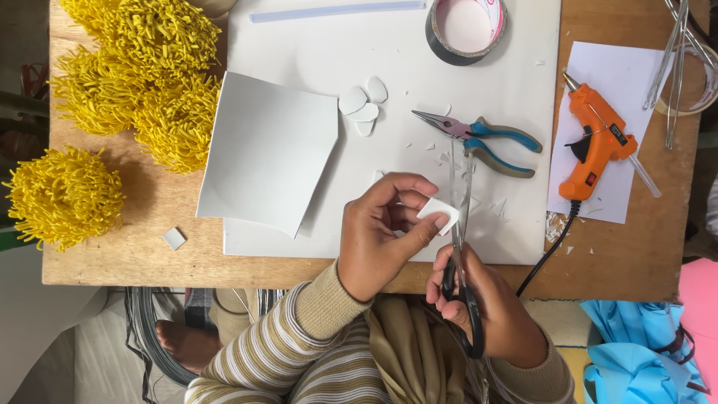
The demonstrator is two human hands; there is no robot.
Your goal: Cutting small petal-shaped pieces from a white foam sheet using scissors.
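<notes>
The wooden table (149, 247) runs off the frame at the top and left, so the yellow fringed foam pompoms (142, 82) at ten o'clock are partly cut off. The big white foam sheet (486, 67) carries a curled smaller sheet (269, 150), while the tape roll (465, 26) at twelve o'clock is clipped by the edge. At two o'clock, the orange glue gun (598, 142) lies on paper; the blue-handled pliers (482, 138) sit near centre. The right hand (497, 314) is closed through the handles of the black scissors (460, 247), whose thin blades are hard to trace. The left hand (378, 236) pinches a small white foam piece (438, 212) between thumb and fingertips, at the hand's three o'clock, touching the blades.
</notes>
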